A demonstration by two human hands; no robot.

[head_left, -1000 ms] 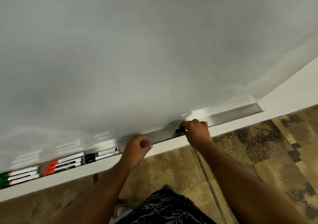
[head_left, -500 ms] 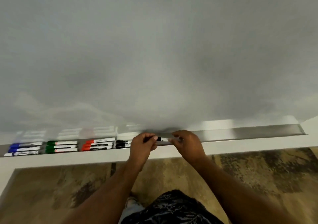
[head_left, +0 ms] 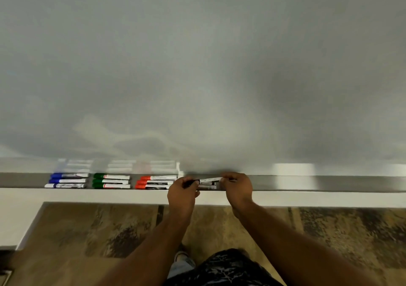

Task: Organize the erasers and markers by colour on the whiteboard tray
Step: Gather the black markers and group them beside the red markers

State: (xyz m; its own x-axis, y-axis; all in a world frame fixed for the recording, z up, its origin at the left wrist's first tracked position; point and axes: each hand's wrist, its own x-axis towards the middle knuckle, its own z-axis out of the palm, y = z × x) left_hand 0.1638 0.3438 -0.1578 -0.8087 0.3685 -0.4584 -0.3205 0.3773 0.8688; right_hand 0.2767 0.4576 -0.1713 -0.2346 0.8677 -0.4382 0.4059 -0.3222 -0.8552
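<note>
Whiteboard tray [head_left: 329, 183]: long metal ledge along the bottom edge of the whiteboard [head_left: 197, 66]; taken as landmark.

Left hand [head_left: 183, 192]: in front of tray, near mid-length. Fingers curled, pinching the dark cap end of a black marker [head_left: 207, 180].
Right hand [head_left: 238, 187]: just right of left hand, over tray's front lip. Fingers curled, pinching the white barrel end of same marker.
Black marker: held level, lengthwise along tray, spanning the gap between both hands. Whether resting on the tray floor or just above it: cannot tell.
More black markers [head_left: 208, 186] lying in tray directly under and in front of the held one; partly hidden by hands, count unclear.

Along tray, left of hands, groups of three, all lengthwise, caps to the left:
- red markers [head_left: 154, 182], immediately left of left hand.
- green markers [head_left: 111, 181], next left.
- blue markers [head_left: 67, 180], furthest left.
Small gaps between groups.

Tray right of right hand: bare metal with bright reflection.
Below tray: white wall strip, then patterned brown carpet [head_left: 87, 231].
</note>
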